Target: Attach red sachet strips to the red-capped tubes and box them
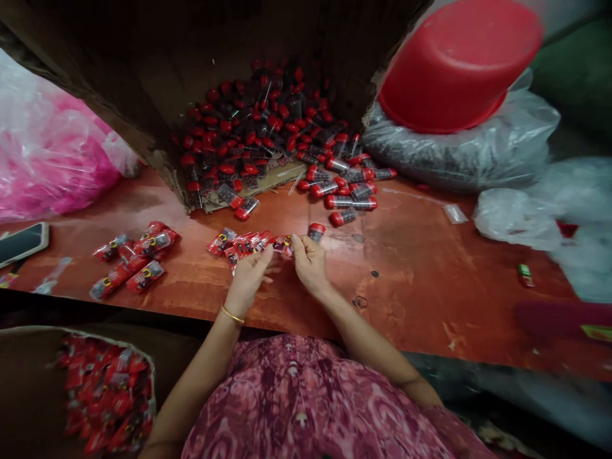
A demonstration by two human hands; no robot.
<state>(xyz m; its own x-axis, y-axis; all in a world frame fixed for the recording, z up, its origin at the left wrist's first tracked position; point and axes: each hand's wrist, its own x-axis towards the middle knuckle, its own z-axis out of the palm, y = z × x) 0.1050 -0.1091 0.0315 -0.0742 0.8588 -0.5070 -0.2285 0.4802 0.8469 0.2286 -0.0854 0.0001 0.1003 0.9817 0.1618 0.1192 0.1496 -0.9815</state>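
A small red printed wrapper (pixel 283 245) is stretched between my two hands above the table. My left hand (pixel 249 279), with a gold bangle at the wrist, pinches its left end. At the other end my right hand (pixel 310 262) is closed on the wrapper, thumb against curled fingers. Just beyond the right knuckles is a clear tube with a red cap and dark contents (pixel 316 232); whether the hand touches it I cannot tell. More flat red wrappers (pixel 248 244) lie beside and partly behind my left hand. Farther left sits a group of wrapped tubes (pixel 138 252).
An open cardboard box (pixel 167 169) on its side spills red-capped tubes (pixel 351 202) onto the table (pixel 421 274). Stuffed plastic bags (pixel 478 153) and a red tub (pixel 459 70) stand right. A phone (pixel 23 244) lies left. Below, a container holds wrapped tubes (pixel 108 395).
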